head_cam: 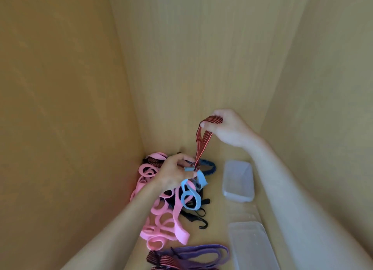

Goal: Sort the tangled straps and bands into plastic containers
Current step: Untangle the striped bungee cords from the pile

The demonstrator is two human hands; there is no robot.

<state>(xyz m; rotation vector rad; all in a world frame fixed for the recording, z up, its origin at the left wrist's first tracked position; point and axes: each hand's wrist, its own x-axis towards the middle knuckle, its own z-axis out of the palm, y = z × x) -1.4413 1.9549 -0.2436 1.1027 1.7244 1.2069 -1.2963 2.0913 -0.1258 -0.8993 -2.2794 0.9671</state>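
Head camera: the right hand (229,129) pinches a red-and-black striped stretchy strap (203,140), held up above a pile of pink cloth bands (161,219). The left hand (173,173) pinches a light blue cloth band (201,178). A clear plastic container (238,181) sits beside the pile.

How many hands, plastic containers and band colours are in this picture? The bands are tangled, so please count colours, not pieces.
Hands: 2, left hand and right hand
Plastic containers: 2, far container and near container
Band colours: 6, pink bands, light blue band, black straps, purple band, dark blue band, striped strap
Total: 10
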